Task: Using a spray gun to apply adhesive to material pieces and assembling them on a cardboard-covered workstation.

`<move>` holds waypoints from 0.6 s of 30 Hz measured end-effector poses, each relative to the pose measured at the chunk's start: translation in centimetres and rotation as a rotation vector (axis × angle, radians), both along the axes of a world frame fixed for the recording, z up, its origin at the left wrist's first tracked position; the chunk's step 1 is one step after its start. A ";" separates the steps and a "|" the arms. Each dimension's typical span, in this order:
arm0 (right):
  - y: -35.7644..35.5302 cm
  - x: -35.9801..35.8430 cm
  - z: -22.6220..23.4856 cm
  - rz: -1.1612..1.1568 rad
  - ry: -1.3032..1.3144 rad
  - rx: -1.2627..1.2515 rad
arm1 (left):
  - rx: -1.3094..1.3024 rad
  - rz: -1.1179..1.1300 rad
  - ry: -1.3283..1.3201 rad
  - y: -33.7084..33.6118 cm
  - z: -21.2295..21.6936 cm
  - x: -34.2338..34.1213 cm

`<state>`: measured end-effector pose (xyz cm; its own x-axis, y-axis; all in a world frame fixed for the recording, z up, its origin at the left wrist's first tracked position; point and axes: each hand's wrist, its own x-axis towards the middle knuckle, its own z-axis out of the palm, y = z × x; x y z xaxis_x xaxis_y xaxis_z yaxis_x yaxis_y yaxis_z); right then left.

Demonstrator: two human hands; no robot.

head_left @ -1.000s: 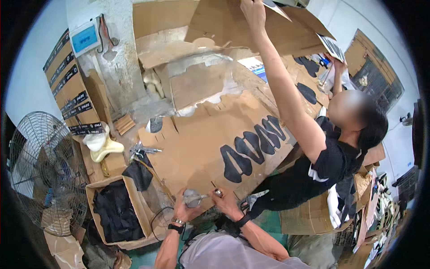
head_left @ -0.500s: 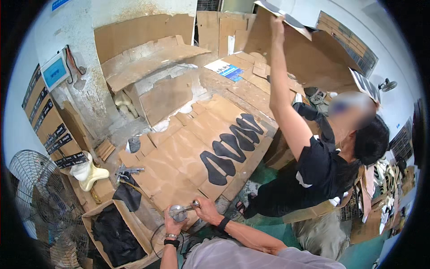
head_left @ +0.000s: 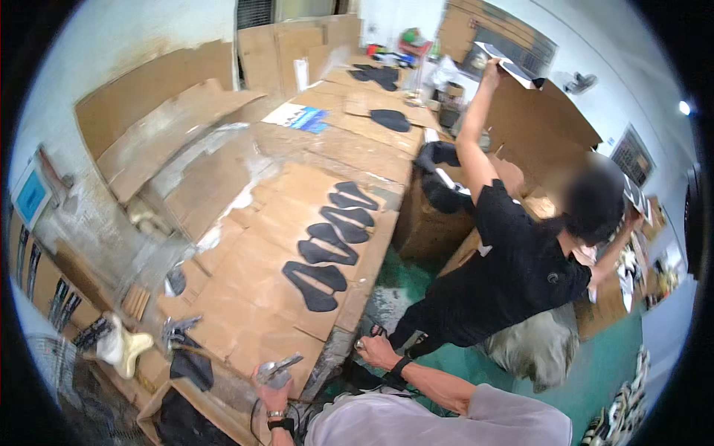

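In my left hand (head_left: 269, 388), near the table's front edge, is a silver metal tool with a rounded body and a bar-like top (head_left: 278, 367); blur hides its exact kind. My right hand (head_left: 379, 352), out past the table's right edge, has its fingers closed around something small and shiny (head_left: 360, 344) that I cannot make out. Several dark, curved shoe-upper pieces (head_left: 315, 285) lie in a row on the cardboard-covered table (head_left: 238, 290), beyond my hands. To the left of my left hand rests a spray gun (head_left: 181, 331), beside a dark cloth scrap (head_left: 191, 369).
A co-worker (head_left: 513, 260) stands at the right, arms raised, holding a large cardboard sheet (head_left: 547, 111). A cardboard box (head_left: 167, 405) with dark material sits at lower left, near a cream shoe last (head_left: 134, 351) and a fan (head_left: 63, 379). More dark pieces (head_left: 390, 120) lie farther back.
My hands have separated; the right moved rightward, off the tool that stays in my left. The view has swung right, and the co-worker has turned with the cardboard sheet.
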<state>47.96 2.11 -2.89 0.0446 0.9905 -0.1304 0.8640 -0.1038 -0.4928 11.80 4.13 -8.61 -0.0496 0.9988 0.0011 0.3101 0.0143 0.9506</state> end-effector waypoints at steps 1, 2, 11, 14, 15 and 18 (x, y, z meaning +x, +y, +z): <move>-1.2 0.9 -0.4 -0.051 -0.007 0.007 | -0.001 0.025 -0.016 0.1 1.0 0.5; -2.5 1.8 -0.8 -0.108 -0.032 -0.027 | -0.003 0.047 -0.032 0.4 1.6 1.0; -8.8 5.9 -4.1 -0.344 -0.040 -0.106 | -0.025 -0.147 -0.014 1.5 -2.2 1.4; -9.4 5.6 -4.1 -0.403 -0.039 -0.099 | -0.012 -0.149 -0.081 1.8 -3.5 1.2; -9.5 5.4 -4.4 -0.385 -0.056 -0.078 | -0.012 -0.116 -0.100 1.3 -3.8 0.6; -10.2 5.9 -9.2 -0.407 -0.044 -0.254 | -0.008 0.120 -0.146 -0.3 -3.7 -1.7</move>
<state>53.89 -8.05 -12.11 0.4330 0.8286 -0.3550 0.7475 -0.5501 -0.3722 10.15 3.81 -12.31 -0.1678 0.9856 -0.0230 0.1642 0.0509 0.9851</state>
